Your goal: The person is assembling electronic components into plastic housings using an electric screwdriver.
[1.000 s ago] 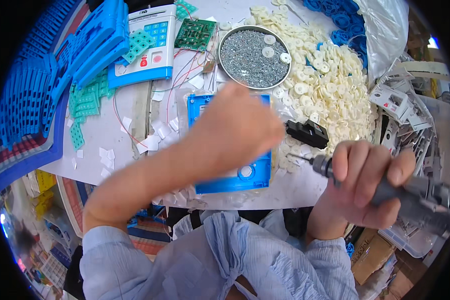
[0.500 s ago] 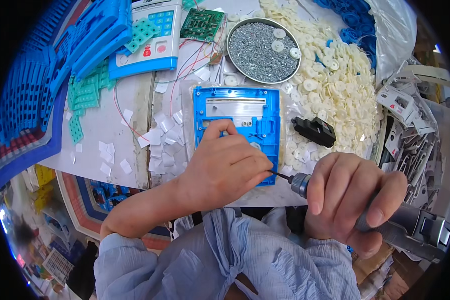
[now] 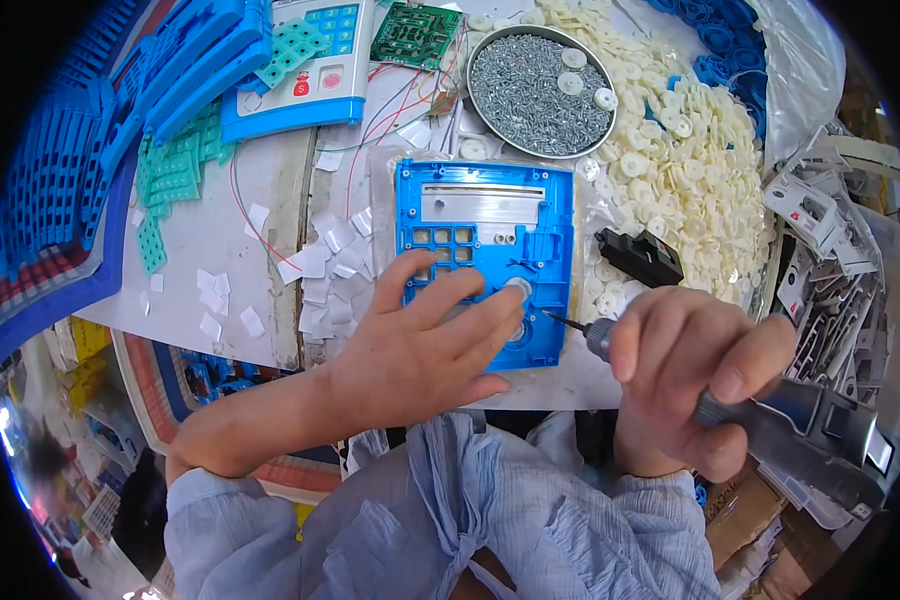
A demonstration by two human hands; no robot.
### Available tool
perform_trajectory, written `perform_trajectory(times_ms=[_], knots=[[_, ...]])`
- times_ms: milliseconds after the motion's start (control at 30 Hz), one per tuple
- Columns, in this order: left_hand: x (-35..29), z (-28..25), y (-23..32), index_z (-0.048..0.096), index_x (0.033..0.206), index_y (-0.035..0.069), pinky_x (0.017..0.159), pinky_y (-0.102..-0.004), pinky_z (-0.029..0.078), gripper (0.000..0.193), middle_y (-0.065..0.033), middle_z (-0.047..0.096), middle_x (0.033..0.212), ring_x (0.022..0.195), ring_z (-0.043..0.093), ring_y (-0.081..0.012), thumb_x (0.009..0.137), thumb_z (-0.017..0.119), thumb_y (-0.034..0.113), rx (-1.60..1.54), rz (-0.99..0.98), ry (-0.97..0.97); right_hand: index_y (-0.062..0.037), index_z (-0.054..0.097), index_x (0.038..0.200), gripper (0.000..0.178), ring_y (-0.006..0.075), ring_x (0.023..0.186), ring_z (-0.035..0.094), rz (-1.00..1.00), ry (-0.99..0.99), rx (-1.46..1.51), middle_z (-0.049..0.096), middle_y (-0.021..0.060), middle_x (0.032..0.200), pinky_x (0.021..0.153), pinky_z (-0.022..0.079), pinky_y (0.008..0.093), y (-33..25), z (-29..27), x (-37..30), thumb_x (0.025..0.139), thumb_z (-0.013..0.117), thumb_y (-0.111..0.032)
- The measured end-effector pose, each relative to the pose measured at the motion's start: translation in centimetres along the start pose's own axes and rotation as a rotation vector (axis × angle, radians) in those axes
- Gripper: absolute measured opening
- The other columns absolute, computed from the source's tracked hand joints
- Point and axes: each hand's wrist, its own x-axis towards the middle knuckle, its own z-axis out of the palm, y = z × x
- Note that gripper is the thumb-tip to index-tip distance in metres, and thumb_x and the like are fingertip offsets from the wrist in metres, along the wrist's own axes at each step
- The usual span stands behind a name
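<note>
A blue plastic panel (image 3: 552, 343) with a keypad grid and screw posts lies in front of me. Over its lower left part is my left hand (image 3: 425, 335), fingers spread and holding nothing I can see. One fingertip rests by a small white disc (image 3: 518, 289) on the panel, and the palm hides the lower left corner. In my right hand (image 3: 685, 370), closed around it, is a grey electric screwdriver (image 3: 810, 430). Its thin dark bit points left, with the tip at the panel's right half; whether it touches a post I cannot tell.
Beyond the panel stands a round tin of screws (image 3: 540, 95), beside a heap of cream plastic discs (image 3: 685, 170). A black plastic part (image 3: 640, 258) lies right of the panel. White paper squares (image 3: 330, 260), a circuit board (image 3: 417, 35) and stacked blue frames (image 3: 60, 180) are left.
My left hand has opened its fingers and drawn back leftward, baring the keypad grid and the disc. My right hand has raised the screwdriver slightly, its tip moving up the panel.
</note>
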Motion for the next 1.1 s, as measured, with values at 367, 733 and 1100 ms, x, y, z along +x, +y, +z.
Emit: perform_trajectory(times_ms=[367,733,1100], knots=[[2.3,-1.7,-2.6,0.067,0.125,0.015,0.116,-0.0607,0.026,0.059,0.0019,0.061,0.132,0.131,0.052,-0.0194,0.078,0.073,0.050,0.108,0.194,-0.183,-0.0119,0.056,0.108,0.036,0.0157,0.056,0.055,0.073,-0.030,0.016,0.060,-0.0001,0.068,0.064,0.051,0.0365,1.4,0.2,-0.2,0.089,0.081,-0.030],[3.0,-2.4,-4.4,0.067,0.119,0.018,0.118,-0.0604,0.028,0.054,0.0037,0.060,0.125,0.130,0.051,-0.0191,0.075,0.080,0.046,0.023,0.295,-0.224,-0.0133,0.054,0.102,0.042,0.0151,0.054,0.053,0.107,0.010,-0.067,0.055,-0.0019,0.061,0.062,0.050,0.0351,2.9,1.0,-0.4,0.089,0.082,-0.042],[3.2,-2.6,-5.0,0.068,0.120,0.018,0.119,-0.0599,0.028,0.052,0.0031,0.060,0.127,0.134,0.047,-0.0197,0.076,0.078,0.046,0.008,0.330,-0.294,-0.0036,0.060,0.105,0.029,0.0217,0.059,0.061,0.044,-0.125,-0.003,0.062,0.0066,0.067,0.065,0.055,0.0407,3.7,0.1,0.0,0.085,0.080,-0.010]])
